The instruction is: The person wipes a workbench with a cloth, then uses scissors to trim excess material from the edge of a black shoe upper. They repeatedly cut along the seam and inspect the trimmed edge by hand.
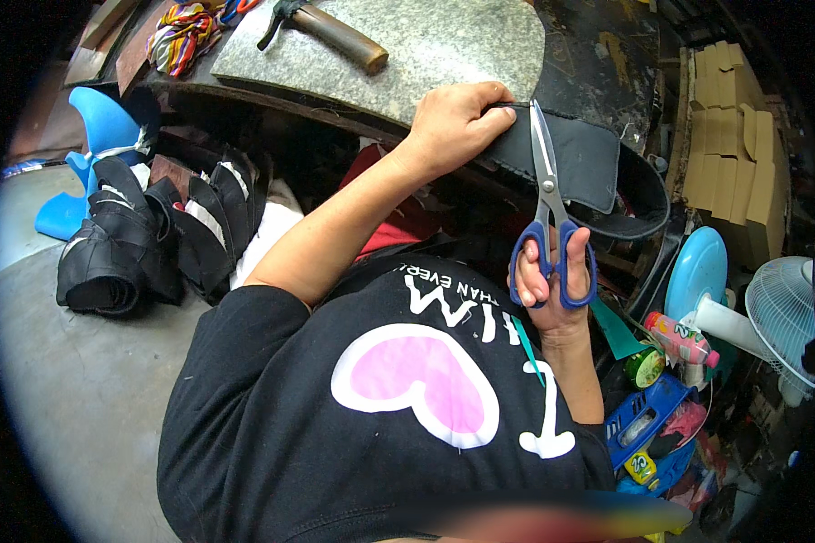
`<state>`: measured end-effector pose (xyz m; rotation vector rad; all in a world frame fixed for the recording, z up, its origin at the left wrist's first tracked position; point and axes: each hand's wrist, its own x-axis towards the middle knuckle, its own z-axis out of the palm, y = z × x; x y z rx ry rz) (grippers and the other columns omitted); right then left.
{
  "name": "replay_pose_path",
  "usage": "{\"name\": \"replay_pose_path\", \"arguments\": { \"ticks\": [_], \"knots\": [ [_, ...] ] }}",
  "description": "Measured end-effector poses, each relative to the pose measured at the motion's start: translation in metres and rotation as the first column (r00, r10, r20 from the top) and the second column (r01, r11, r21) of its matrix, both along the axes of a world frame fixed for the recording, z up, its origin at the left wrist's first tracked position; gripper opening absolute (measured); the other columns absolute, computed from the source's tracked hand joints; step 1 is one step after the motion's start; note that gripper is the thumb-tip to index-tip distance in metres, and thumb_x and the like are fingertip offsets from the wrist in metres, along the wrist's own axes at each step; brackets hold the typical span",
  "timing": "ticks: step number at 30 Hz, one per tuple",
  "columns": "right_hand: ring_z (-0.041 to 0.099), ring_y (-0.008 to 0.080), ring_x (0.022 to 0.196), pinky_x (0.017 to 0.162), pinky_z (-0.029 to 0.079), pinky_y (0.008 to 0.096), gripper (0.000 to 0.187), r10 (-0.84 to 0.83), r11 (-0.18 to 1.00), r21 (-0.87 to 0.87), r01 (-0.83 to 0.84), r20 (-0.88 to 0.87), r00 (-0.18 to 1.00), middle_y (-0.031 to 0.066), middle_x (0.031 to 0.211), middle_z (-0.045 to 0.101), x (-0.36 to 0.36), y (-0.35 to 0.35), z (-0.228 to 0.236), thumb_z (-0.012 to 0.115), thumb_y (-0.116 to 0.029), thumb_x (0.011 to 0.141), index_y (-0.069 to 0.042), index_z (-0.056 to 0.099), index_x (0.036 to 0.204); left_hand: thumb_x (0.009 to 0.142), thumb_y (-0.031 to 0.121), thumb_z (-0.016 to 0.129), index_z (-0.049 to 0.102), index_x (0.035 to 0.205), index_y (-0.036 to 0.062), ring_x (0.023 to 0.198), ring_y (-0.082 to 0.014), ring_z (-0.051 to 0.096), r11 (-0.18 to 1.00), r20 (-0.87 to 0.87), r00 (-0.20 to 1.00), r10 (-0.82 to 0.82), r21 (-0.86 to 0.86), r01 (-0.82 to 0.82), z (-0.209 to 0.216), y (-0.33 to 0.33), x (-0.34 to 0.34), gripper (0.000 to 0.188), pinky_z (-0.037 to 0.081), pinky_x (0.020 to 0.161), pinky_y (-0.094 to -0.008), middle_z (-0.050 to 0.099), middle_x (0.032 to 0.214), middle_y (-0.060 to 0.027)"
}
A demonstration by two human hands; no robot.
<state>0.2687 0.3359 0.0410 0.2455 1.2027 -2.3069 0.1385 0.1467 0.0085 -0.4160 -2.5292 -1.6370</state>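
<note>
Out over the stone slab's near edge, my left hand (457,122) is closed in a pinch on the edge of a flat black fabric piece (589,158). The piece has a stitched-looking border and rounded corners, and it lies over a curved black band (647,195). In my right hand (557,299) is a pair of scissors (548,185) with blue handles, its blades pointing away from me. My fingers are through the handle loops. The blades look nearly together, their tips close to my left thumb beside the black piece.
A wooden-handled hammer (340,36) lies on the grey stone slab (462,45), near a striped cloth bundle (186,36). Rolled black pieces (109,262) and a blue plastic stool (109,127) stand at left. On the right are stacked cartons (729,154), a fan (783,308) and a pink bottle (679,338).
</note>
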Motion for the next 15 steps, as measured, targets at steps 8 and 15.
{"name": "replay_pose_path", "arguments": {
  "ticks": [8,15],
  "knots": [
    [0.044,0.0108,0.039,0.041,0.038,0.0202,0.069,0.015,0.996,0.085,-0.016,0.008,1.0,0.0012,0.048,0.045,0.0,0.007,0.008,0.04,-0.071,0.088,-0.003,0.049,0.084,0.086,0.019,0.053,0.062,0.092,-0.0017,0.067,-0.0155,0.056,0.994,-0.034,0.999,0.013,0.108,-0.009,0.004,0.0,0.005,0.023,0.046,0.065,-0.0302,0.057,0.069,-0.0125],
    [0.049,0.0155,0.042,0.045,0.042,0.0224,0.072,0.094,0.995,-0.019,-0.094,0.021,0.995,0.0054,0.05,0.049,0.005,0.018,0.007,0.034,-0.07,0.091,0.0,0.05,0.088,0.084,0.022,0.051,0.067,0.088,0.0026,0.075,-0.0332,0.066,0.993,-0.06,0.997,0.052,0.111,-0.045,0.0,0.0,0.004,0.025,0.051,0.069,-0.0383,0.065,0.077,-0.0185]
  ]
}}
